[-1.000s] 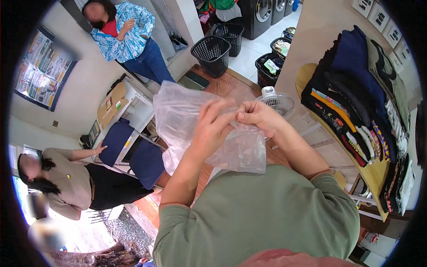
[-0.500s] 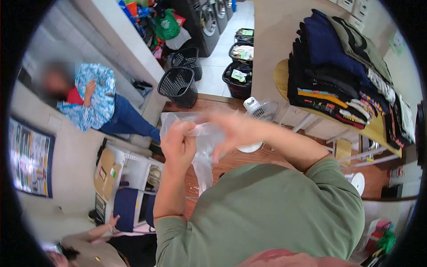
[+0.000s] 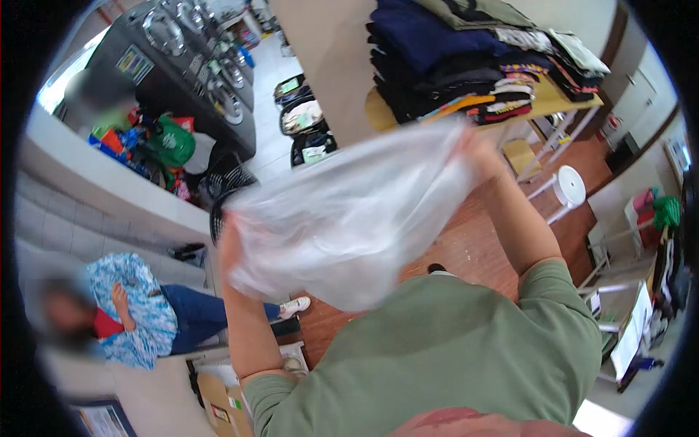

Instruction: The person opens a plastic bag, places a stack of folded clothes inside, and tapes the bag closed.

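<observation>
A translucent plastic bag [image 3: 357, 211] is stretched wide between my two hands and blurred by motion. My left hand [image 3: 231, 244] is closed on its left edge, the fingers partly hidden by the plastic. At the upper right, my right hand [image 3: 478, 156] grips the opposite corner, raised a little higher than the left. The bag billows in front of my chest, over the wooden floor.
Folded clothes [image 3: 451, 65] are piled on a wooden table [image 3: 561, 102] ahead. A white stool [image 3: 568, 186] stands at right. Laundry baskets [image 3: 302, 116] line the floor near washing machines [image 3: 196, 73]. A person in a blue patterned top [image 3: 131, 306] is at left.
The bag was bunched near my left hand while my right hand moved beside it. Now my hands are far apart with the bag spread between them. My view has turned.
</observation>
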{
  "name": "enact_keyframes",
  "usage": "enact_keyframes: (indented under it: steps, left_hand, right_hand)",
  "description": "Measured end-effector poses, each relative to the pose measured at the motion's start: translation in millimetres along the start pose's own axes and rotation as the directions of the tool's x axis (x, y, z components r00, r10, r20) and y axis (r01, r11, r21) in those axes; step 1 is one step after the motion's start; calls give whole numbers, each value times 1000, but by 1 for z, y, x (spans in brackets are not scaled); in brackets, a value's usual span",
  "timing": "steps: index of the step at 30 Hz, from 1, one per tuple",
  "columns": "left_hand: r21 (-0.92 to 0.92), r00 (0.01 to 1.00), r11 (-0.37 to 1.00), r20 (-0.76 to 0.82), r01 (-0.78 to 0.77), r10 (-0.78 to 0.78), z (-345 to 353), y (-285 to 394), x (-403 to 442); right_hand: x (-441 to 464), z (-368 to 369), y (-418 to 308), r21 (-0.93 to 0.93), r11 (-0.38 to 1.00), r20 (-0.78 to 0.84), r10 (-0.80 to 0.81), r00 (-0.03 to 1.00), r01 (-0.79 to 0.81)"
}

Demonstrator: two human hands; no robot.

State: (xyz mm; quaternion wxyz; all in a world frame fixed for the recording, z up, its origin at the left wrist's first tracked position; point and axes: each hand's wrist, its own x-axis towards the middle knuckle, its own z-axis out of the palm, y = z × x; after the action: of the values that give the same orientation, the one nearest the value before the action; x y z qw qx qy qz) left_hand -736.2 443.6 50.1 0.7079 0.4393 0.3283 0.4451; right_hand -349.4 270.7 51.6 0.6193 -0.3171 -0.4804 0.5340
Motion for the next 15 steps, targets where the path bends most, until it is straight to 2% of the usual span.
enact_keyframes:
  steps: [1, 2, 3, 4, 5, 6, 7, 8, 10, 11, 12, 13, 14, 15]
  left_hand:
    - [329, 863, 943, 489, -49, -125, -21, -4, 19]
    - [420, 490, 835, 845, -356, -217, -42, -9, 38]
    - [277, 325, 863, 935, -423, -141, -37, -13, 43]
    - [132, 515, 949, 857, -288, 37, -25, -14, 43]
    - [-168, 820, 967, 514, -189, 250, -12, -15, 39]
    - [-341, 942, 910, 149, -235, 299, 0, -3, 51]
    - [-277, 861, 939, 407, -202, 306, 21, 21, 52]
    - [-107, 897, 953, 322, -282, 302, 26, 15, 67]
    - [-92, 925, 996, 379, 3, 32, 33, 3, 84]
    - [89, 842, 996, 535, 28, -72, 31, -8, 89]
    - [253, 542, 954, 830, -158, -130, 26, -13, 93]
    - [232, 275, 923, 950, -306, -148, 29, -16, 96]
    - [145, 233, 951, 969, -273, -81, 31, -16, 95]
    - [84, 471, 990, 882, -116, -20, 42, -8, 88]
  right_hand:
    - [-2, 3, -17, 304, 928, -371, -92, 924, 214]
    - [-9, 4, -25, 321, 919, -419, -77, 905, 227]
    - [-15, -11, -26, 353, 909, -417, -62, 907, 224]
    - [-27, -23, -15, 326, 937, -329, -11, 944, 124]
    - [-41, -30, -1, 221, 975, -212, 79, 974, -31]
    - [-59, -36, 9, -10, 985, -25, 174, 984, -174]
    - [-66, -31, 5, -292, 937, 163, 248, 955, -193]
    - [-73, -28, -9, -481, 857, 216, 321, 922, -186]
    - [-80, -27, -29, -432, 899, -9, 74, 997, -70]
    - [-75, -24, -41, -98, 992, -308, -107, 945, 80]
    - [-67, -16, -56, 97, 914, -568, -274, 776, 393]
    - [-73, -51, -57, 275, 885, -557, -172, 812, 375]
    - [-81, -74, -37, 344, 907, -377, -105, 920, 244]
    - [-84, -64, -26, 279, 958, -333, 34, 942, 64]
